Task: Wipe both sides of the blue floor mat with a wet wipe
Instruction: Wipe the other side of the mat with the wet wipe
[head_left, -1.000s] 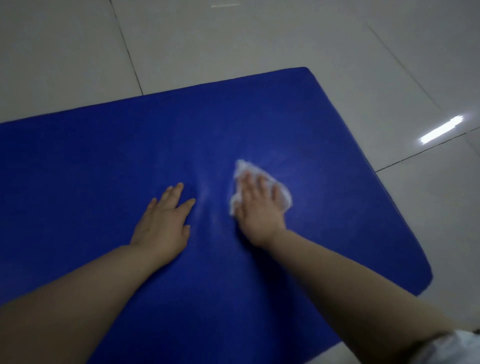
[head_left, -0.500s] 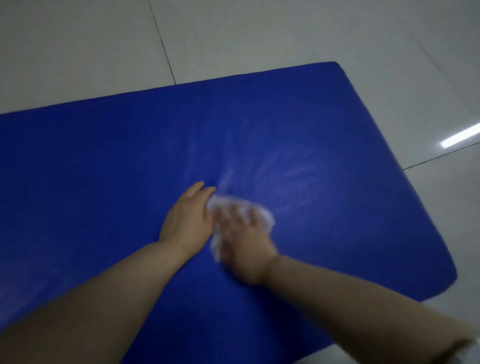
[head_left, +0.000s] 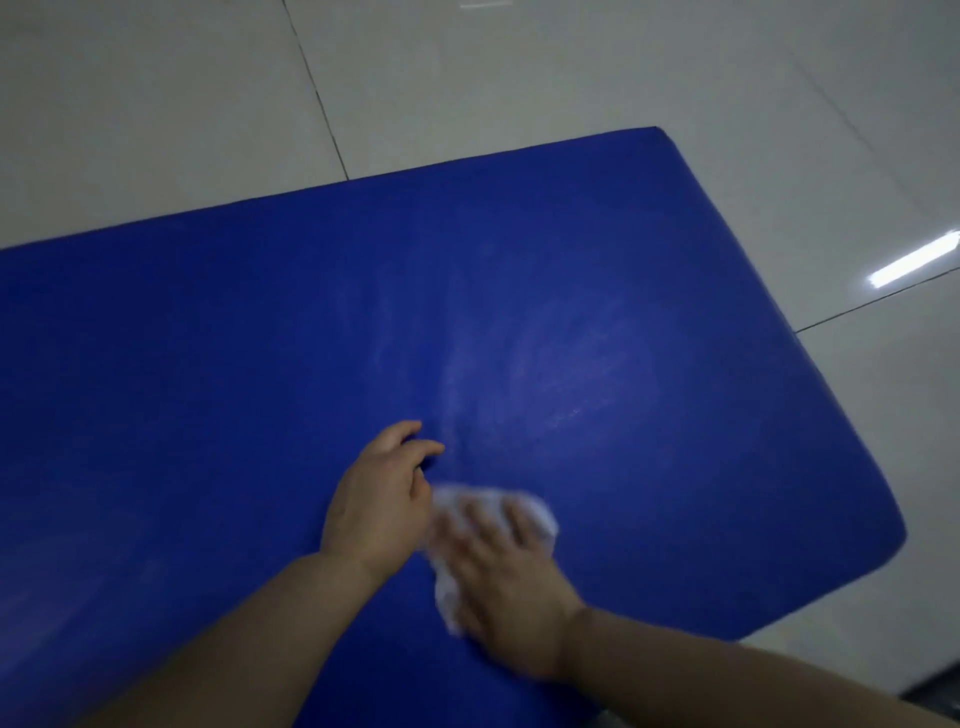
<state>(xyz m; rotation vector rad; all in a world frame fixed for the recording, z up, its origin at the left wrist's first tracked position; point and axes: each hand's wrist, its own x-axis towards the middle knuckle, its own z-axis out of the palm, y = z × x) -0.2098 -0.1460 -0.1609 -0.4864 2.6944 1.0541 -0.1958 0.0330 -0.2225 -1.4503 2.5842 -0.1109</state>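
My right hand (head_left: 498, 577) lies flat, fingers spread wide, pressing the wet wipe (head_left: 540, 512) down onto the blue floor mat (head_left: 649, 415); it is a palm-down press and not a pinch, and the crumpled white wipe shows past my fingertips on the far side and along the left edge of my palm, blurred with motion. My left hand (head_left: 382, 499) sits just beside it on the left, nearly touching the wipe, resting on the mat with its fingers loosely curled and holding nothing, as a brace. The mat lies flat on the pale tiled floor (head_left: 519, 78), its long axis running left to right across my view, with a rounded far right corner and a rounded near right corner both in sight while the left part runs out of frame. Faint pale streaks fan away from my hands toward the far right, which I take for damp strokes. From my right hand, the stretch toward the right edge and near right corner is the closest ground, so that hand is better placed to sweep it; the large left part lies past my left hand. I judge only the upper side is being wiped, and the underside remains
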